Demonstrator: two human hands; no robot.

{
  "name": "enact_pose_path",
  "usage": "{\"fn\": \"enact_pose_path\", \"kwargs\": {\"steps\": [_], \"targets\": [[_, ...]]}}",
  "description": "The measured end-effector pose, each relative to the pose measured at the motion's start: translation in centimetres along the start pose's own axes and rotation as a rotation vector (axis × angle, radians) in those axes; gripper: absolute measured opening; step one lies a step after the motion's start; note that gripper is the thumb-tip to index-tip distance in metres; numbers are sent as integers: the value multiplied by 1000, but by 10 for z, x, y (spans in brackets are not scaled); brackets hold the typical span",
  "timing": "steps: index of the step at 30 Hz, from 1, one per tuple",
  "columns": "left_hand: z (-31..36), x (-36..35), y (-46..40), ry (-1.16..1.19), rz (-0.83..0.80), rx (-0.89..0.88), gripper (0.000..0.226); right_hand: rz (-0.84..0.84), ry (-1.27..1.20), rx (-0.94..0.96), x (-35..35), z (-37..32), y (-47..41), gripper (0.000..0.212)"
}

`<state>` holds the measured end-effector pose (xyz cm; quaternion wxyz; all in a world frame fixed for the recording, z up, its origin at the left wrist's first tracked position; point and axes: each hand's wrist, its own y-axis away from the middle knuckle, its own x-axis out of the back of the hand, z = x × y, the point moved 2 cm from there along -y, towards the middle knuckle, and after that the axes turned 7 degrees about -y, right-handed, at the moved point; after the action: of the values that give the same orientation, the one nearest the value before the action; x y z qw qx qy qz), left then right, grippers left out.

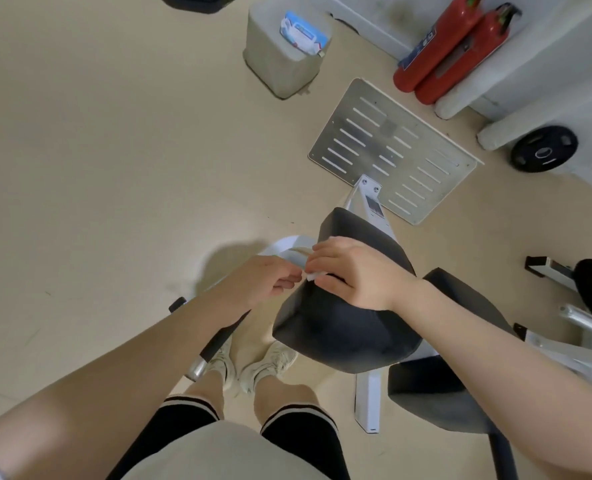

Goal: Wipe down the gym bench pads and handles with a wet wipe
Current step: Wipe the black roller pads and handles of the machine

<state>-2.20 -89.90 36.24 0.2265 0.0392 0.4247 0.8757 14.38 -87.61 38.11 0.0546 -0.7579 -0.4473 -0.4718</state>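
From where I sit, the weak spot is the wet wipe [311,276]: only a small white corner shows, pinched between my left hand [267,284] and my right hand [351,271], which are close together with fingertips almost meeting over the upper left edge of the dark pad [343,323]. If I pull with both hands at once the sheet could tear or bunch into a wad, and a wad would only touch the pad in a narrow streak. If either pinch slackens it may drop to the floor [97,168] near my shoes [253,367] and pick up grit (then I'd want a fresh one from the pack [303,32] on the grey block [280,64], well apart from here).

The right palm lies on the pad, so I could easily lean on it; I judge that a cushion on a white post [367,403] may swivel or give.

The pad looks matte dark grey, rounded at the corners, with no visible wet sheen, so I judge wiping has barely begun. A second pad [461,306] sits just beside it, and the black grip [218,341] lies lower left.
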Motion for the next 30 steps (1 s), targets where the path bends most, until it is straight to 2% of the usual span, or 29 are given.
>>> {"fn": "enact_pose_path", "kwargs": {"steps": [2,4,6,8,10,12,15,17,19,21,24,26,28,30], "targets": [[-1,7,-7,-61,44,4,26,-26,4,-21,0,15,-10,47],[-3,11,-13,-90,102,-13,23,-61,-21,-130,1,38,-24,57],[-3,11,-18,-58,126,-31,13,-66,-88,-214,0,60,-35,64],[-1,9,-26,-55,124,-51,20,-63,-163,-290,0,78,-45,73],[3,4,-33,-86,115,-70,22,-93,-189,-351,2,87,-50,72],[6,-4,-36,-89,84,-79,18,-153,-206,-300,5,83,-45,58],[11,-14,-40,-128,25,-95,21,-136,-298,-32,15,60,-27,51],[14,-15,-45,-174,55,-75,27,-148,-319,74,17,62,-21,46],[19,-16,-48,-154,91,-72,20,-161,-307,93,16,77,-25,39],[23,-21,-57,-81,110,-81,11,-213,-312,-19,15,103,-40,36],[29,-29,-73,-21,108,-87,21,-287,-352,-244,4,150,-62,38],[35,-33,-85,-38,102,-57,19,-260,-400,-361,0,175,-69,40],[41,-36,-97,-88,119,-31,19,-199,-566,-550,-2,193,-64,42],[49,-37,-106,-172,144,-29,25,-145,-726,-660,-5,206,-52,41]]}}
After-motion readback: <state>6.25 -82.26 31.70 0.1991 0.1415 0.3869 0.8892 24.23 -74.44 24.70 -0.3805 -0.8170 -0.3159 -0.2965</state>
